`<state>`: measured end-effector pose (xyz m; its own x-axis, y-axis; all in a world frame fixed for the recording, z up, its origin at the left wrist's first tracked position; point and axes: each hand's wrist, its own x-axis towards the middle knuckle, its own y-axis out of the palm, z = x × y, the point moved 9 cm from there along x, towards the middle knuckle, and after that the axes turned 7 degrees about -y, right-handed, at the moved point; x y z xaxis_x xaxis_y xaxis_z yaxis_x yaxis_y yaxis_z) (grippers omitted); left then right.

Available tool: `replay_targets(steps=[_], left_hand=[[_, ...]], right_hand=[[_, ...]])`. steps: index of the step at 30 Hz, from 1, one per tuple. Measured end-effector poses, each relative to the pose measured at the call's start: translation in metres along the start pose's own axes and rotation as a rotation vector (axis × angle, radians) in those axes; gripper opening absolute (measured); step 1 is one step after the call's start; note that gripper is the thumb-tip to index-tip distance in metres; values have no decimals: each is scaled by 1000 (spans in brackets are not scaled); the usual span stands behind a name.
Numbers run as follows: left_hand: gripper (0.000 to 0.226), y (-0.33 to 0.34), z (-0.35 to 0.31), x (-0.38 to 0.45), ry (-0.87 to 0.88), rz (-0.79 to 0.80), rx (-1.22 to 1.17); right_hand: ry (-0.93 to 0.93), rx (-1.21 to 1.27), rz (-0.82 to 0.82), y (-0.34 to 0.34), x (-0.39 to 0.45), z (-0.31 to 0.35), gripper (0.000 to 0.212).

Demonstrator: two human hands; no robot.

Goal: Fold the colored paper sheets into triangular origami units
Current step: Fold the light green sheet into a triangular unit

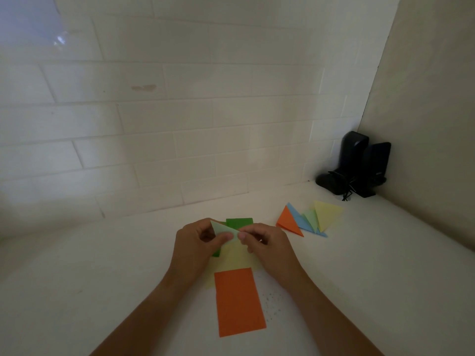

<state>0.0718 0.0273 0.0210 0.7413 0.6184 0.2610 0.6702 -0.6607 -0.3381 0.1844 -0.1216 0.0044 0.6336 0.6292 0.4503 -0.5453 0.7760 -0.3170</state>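
Observation:
My left hand (198, 242) and my right hand (267, 245) both pinch a pale green folded paper (223, 231) just above the white counter, thumbs meeting at its lower edge. Beneath the hands lie a dark green sheet (240, 221), a pale yellow sheet (236, 255) and, nearer me, a flat orange sheet (239, 301). To the right rests a fan of folded triangles: orange (289, 219), blue (302, 220), light green (310, 218) and yellow (326, 214).
A white tiled wall (180, 124) rises behind the white counter (102, 278). Two black speakers (359, 165) with a cable stand in the back right corner against a plain side wall (424, 124).

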Motion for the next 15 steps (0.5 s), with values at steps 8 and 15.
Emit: replay_targets(steps=[8, 15], left_hand=[[11, 3, 3, 0, -36, 45, -69], [9, 8, 7, -1, -86, 105, -96]], right_hand=[[8, -8, 30, 3, -2, 2, 12], [2, -47, 89, 8, -2, 4, 16]])
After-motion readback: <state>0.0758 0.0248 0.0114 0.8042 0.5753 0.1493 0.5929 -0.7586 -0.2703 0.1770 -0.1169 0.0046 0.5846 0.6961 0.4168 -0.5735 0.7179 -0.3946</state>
